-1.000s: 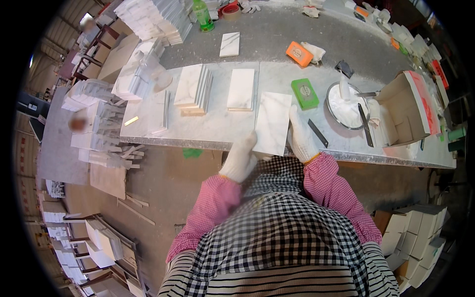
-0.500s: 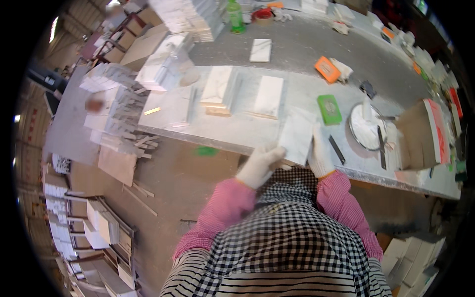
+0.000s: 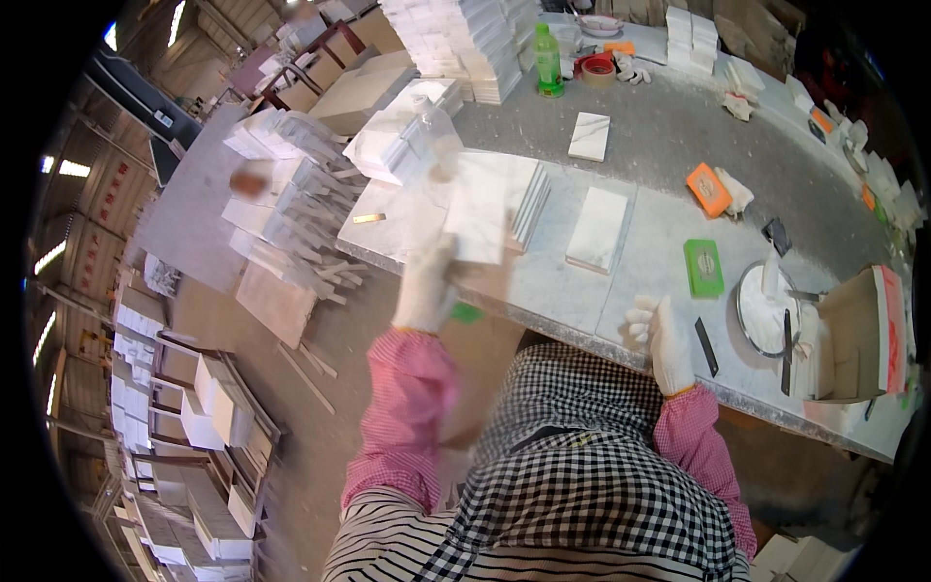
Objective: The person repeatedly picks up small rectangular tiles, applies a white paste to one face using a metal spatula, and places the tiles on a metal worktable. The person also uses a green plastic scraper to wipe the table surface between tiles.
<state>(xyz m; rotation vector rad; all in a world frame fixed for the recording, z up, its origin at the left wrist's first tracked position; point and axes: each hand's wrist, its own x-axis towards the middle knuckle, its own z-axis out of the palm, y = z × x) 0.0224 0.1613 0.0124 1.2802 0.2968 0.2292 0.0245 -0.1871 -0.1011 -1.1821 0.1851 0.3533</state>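
White gloves and pink checked sleeves cover both my hands. My left hand grips the near left corner of a white marble-look tile, blurred by motion. That tile hangs over or against the left side of a tile stack, hiding much of it; whether they touch I cannot tell. My right hand is at the table's near edge, holding nothing, its fingers loosely bent and apart. Between the hands lies a short pile of veined white tiles. Right of my right hand is a dark flat strip.
A green block, an orange block and a bowl of white paste occupy the right side, beside an open cardboard box. Farther back are a lone tile, a green bottle and tall tile stacks.
My left hand has carried the tile left from in front of me to the tile stack. My right hand has let go of it and stays near the table edge. The view has shifted.
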